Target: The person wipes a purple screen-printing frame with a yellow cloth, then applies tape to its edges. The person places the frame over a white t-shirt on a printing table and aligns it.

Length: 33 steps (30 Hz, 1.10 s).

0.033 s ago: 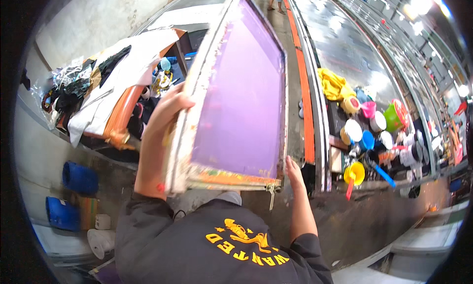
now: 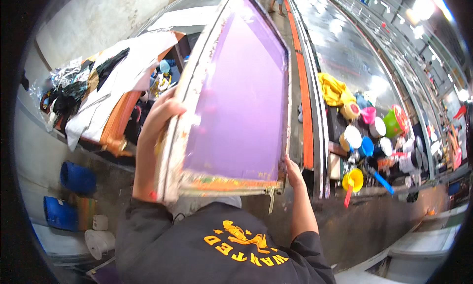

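Note:
I hold a large screen-printing frame (image 2: 241,97) with purple mesh and a paint-stained pale border, tilted up in front of me. My left hand (image 2: 157,121) grips its left side rail, fingers wrapped over the edge. At the lower right corner my right hand (image 2: 293,169) grips the frame from the side. Both forearms come up out of dark sleeves, and my dark shirt with an orange print fills the bottom of the view.
A long glossy printing table (image 2: 345,52) with an orange rail runs away on the right. Beside it lie a yellow cloth (image 2: 332,89), several coloured plastic tubs (image 2: 369,136) and a yellow scoop (image 2: 352,180). On the left are a cloth-covered table (image 2: 118,77) and blue barrels (image 2: 76,178).

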Tool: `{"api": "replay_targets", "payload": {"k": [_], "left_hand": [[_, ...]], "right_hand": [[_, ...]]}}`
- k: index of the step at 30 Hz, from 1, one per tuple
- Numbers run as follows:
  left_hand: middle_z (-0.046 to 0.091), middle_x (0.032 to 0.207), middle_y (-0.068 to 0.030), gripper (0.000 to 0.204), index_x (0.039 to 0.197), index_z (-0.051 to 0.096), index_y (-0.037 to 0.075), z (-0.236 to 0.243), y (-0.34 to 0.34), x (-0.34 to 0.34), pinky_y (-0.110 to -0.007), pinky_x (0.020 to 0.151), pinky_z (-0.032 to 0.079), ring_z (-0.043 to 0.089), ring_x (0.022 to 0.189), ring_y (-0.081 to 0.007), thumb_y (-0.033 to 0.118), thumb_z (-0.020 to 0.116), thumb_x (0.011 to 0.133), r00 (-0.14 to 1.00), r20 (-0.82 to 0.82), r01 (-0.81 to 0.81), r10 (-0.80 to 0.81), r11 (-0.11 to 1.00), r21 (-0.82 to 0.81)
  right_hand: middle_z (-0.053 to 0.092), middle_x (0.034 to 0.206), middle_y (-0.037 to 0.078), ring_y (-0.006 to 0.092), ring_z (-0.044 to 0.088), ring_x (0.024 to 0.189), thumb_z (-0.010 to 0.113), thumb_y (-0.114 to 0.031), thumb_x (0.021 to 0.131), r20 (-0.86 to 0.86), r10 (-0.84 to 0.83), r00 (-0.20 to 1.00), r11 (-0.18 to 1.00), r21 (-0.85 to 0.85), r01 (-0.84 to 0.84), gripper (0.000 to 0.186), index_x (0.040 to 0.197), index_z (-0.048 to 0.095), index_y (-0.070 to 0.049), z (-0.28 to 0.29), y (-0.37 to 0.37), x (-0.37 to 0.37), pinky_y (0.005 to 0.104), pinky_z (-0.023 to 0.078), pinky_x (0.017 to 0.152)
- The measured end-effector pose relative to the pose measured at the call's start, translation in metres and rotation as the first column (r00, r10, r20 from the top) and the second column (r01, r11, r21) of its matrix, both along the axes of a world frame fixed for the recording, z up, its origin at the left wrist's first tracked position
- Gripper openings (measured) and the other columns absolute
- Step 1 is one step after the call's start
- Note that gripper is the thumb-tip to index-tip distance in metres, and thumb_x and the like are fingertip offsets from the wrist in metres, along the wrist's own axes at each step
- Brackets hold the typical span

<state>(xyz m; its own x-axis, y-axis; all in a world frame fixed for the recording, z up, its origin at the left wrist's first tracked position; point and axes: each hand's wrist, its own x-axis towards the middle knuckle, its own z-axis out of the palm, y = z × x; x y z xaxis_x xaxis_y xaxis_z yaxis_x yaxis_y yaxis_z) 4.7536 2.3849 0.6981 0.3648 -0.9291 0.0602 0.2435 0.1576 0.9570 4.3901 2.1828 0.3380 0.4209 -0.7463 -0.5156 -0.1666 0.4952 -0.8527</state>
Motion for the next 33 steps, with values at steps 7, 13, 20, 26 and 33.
{"api": "replay_targets", "payload": {"k": [7,13,20,26,33], "left_hand": [[0.066,0.125,-0.0168,0.083,0.142,0.048,-0.009,-0.005,-0.080,0.058,-0.033,0.088,0.057,0.068,0.107,-0.0229,0.027,0.076,0.073,0.993,-0.096,-0.084,0.071,0.986,-0.144],[0.068,0.112,-0.0046,0.037,0.129,0.058,-0.001,-0.080,-0.199,0.176,-0.026,0.086,0.052,0.065,0.099,-0.0092,0.023,0.061,0.101,0.933,0.314,-0.202,0.174,0.978,0.058],[0.069,0.116,-0.0052,0.037,0.127,0.061,0.003,-0.163,-0.381,0.230,-0.030,0.087,0.055,0.068,0.101,-0.0127,0.032,0.060,0.105,0.958,-0.019,-0.286,0.286,0.958,0.006],[0.066,0.111,-0.0019,0.045,0.121,0.064,0.003,-0.155,-0.487,0.240,-0.029,0.088,0.048,0.061,0.099,-0.0111,0.039,0.073,0.096,0.835,0.043,-0.550,0.549,0.835,0.007],[0.043,0.144,-0.0143,0.077,0.150,0.032,0.009,-0.127,-0.494,0.302,-0.049,0.110,0.037,0.045,0.130,-0.0311,0.064,0.048,0.098,0.777,-0.073,-0.619,0.625,0.780,0.088]], "right_hand": [[0.065,0.078,0.003,0.0141,0.063,0.062,0.078,-0.056,0.084,-0.030,-0.153,0.988,0.953,-0.269,0.140,0.057,0.098,0.070,-0.001,0.089,-0.198,0.101,0.0301,0.050,0.056],[0.063,0.068,0.002,0.0121,0.057,0.049,0.080,-0.040,0.088,0.091,-0.301,0.949,0.862,-0.400,0.312,0.036,0.084,0.067,-0.007,0.175,-0.343,0.125,0.0278,0.044,0.045],[0.068,0.085,-0.004,0.0035,0.056,0.071,0.082,-0.022,0.089,0.196,-0.260,0.946,0.661,-0.678,0.322,0.025,0.100,0.074,-0.001,0.217,-0.494,0.153,0.0207,0.044,0.063],[0.069,0.083,-0.001,0.0043,0.058,0.069,0.081,-0.020,0.089,0.227,-0.172,0.959,0.601,-0.747,0.285,0.025,0.100,0.074,0.001,0.239,-0.607,0.211,0.0216,0.046,0.061],[0.068,0.076,0.004,0.0100,0.065,0.064,0.089,-0.042,0.075,0.136,-0.213,0.968,0.779,-0.574,0.252,0.067,0.116,0.069,0.006,0.218,-0.656,0.286,0.0268,0.051,0.058]]}}
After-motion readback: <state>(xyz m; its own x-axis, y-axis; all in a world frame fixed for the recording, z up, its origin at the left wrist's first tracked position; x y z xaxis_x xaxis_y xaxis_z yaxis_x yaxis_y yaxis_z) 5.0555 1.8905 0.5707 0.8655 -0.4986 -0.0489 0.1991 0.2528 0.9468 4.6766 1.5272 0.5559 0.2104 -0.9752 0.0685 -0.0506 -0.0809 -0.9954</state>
